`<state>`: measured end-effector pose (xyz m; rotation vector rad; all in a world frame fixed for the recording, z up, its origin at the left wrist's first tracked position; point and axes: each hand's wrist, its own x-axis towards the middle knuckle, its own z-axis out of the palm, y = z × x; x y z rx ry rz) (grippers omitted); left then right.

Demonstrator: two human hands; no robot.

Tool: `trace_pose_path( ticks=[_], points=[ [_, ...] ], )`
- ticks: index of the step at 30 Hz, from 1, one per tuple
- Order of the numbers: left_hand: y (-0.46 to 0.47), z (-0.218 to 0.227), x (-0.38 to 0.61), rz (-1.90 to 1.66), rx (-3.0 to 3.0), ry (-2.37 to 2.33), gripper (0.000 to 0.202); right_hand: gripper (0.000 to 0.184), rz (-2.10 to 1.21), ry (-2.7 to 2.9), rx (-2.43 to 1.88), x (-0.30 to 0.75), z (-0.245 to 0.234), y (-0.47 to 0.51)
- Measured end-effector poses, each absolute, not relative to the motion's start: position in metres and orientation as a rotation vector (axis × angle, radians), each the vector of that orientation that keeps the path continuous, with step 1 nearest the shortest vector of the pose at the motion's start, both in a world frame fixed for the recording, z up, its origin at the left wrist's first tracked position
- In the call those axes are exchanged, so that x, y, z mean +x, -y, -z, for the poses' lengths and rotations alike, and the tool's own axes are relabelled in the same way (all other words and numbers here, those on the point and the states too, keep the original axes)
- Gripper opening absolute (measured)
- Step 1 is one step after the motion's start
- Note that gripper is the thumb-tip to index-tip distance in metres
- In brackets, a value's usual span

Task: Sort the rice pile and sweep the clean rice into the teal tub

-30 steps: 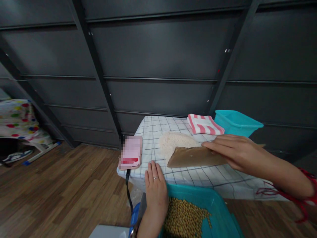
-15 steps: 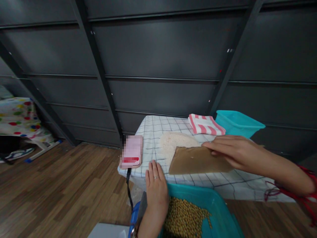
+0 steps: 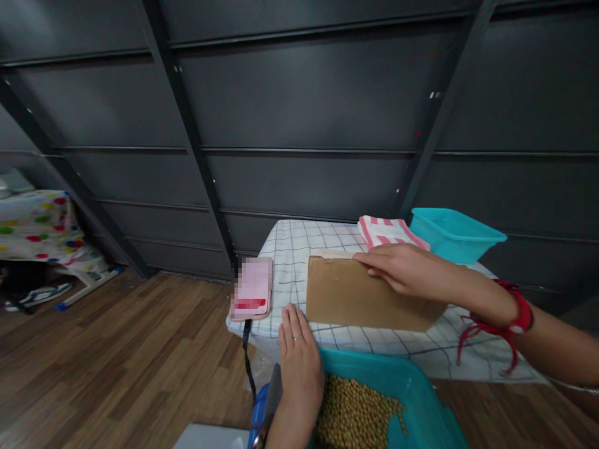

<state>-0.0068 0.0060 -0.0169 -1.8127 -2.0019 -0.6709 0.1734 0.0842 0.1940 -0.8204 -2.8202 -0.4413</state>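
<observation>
A polka-dot cloth (image 3: 37,231) hung at far left above a wood floor (image 3: 163,349). A pink case (image 3: 256,284), partly blurred, lay on the left corner of a checked tablecloth (image 3: 292,246). The left hand (image 3: 301,363) rested at the near edge, fingers straight and close together. Just right of it, a piece of cardboard (image 3: 355,296) stood on its long edge on the tablecloth. Beans (image 3: 358,408) lay in a teal tub (image 3: 423,399) below. Beyond the cardboard sat a striped towel (image 3: 388,229). The right hand (image 3: 402,265) gripped the cardboard's top edge between thumb and fingers. Farther right stood a blue bin (image 3: 461,243) and, nearer, a red bracelet (image 3: 519,312) circled the right wrist.
</observation>
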Motion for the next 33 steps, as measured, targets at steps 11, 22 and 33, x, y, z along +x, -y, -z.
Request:
trace_pose_path(
  ticks=[11, 22, 33],
  points=[
    [-0.005, 0.017, -0.008, 0.609, -1.834, 2.000, 0.058, 0.029, 0.364, 2.830, -0.862, 0.175, -0.197, -0.088],
    [-0.006, 0.019, -0.008, 0.627, -1.807, 2.007, 0.057, 0.028, 0.205, 2.836, -0.921, 0.162, -0.203, -0.093],
    [-0.003, 0.012, -0.006, 0.550, -1.754, 2.057, 0.058, 0.020, 0.022, 2.879, -1.040, 0.157, -0.210, -0.099]
  ],
)
